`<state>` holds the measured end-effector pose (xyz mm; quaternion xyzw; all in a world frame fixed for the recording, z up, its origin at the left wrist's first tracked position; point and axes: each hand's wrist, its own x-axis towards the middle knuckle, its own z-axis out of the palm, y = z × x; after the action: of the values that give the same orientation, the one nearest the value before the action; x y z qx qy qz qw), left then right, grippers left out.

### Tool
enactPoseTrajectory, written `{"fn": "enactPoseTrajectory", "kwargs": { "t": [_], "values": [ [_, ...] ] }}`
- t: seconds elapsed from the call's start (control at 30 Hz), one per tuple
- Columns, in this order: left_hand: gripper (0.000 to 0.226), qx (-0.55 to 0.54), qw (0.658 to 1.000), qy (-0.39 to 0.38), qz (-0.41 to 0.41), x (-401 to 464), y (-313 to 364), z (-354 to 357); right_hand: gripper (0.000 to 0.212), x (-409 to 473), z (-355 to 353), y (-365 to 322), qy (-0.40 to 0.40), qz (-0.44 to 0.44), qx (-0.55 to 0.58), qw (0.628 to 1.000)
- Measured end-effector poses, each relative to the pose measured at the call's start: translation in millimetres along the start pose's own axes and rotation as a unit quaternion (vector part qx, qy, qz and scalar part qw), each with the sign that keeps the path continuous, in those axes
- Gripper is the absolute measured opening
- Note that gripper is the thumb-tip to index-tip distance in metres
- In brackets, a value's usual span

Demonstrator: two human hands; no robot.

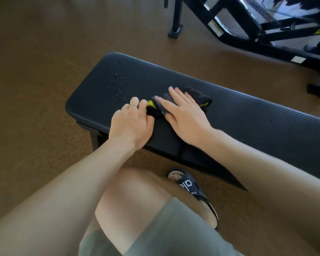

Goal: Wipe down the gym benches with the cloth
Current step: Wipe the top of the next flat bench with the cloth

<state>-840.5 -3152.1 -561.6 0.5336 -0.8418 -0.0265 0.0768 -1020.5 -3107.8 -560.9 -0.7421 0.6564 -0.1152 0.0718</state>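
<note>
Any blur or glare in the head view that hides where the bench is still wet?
Head view: right hand fingertips slightly motion-blurred over the cloth; droplets glint clearly on the bench pad's left end; bright glare only on the machine top right; wide-angle bending at edges.

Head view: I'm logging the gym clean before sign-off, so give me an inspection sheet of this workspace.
Surface: black ribbed bench, droplets at its left end, unwiped.
Job's things: dark cloth with yellow trim, on the bench.
Clutter: nothing seen.
Hands: left hand pinches the cloth's end; right hand presses flat on it.
Cables: nothing seen.
Surroundings: brown floor; black machine frame behind; sandalled foot under the bench edge.
</note>
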Motion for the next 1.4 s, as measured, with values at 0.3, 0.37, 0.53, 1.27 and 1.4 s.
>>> {"fn": "enactPoseTrajectory", "kwargs": {
  "t": [0.3, 0.37, 0.53, 1.27, 1.4],
  "values": [
    [0.058, 0.082, 0.995, -0.013, 0.06, 14, -44, -4, 0.051, -44, -16, 28, -0.083, -0.095, -0.015, 0.992],
    [0.069, 0.049, 0.997, -0.048, 0.027, 15, -47, 1, 0.05, 0, -9, 32, -0.049, -0.079, -0.007, 0.996],
    [0.069, 0.042, 0.996, -0.079, 0.022, 18, -50, 3, 0.048, 98, 2, 27, -0.008, 0.023, -0.011, 1.0],
    [0.072, 0.035, 0.998, -0.05, 0.002, 18, -48, 3, 0.046, 170, 16, 6, -0.024, -0.071, -0.02, 0.997],
    [0.071, 0.03, 0.998, -0.056, 0.001, 16, -48, 1, 0.046, 168, 3, 27, -0.038, -0.049, 0.002, 0.998]
  ]
}}
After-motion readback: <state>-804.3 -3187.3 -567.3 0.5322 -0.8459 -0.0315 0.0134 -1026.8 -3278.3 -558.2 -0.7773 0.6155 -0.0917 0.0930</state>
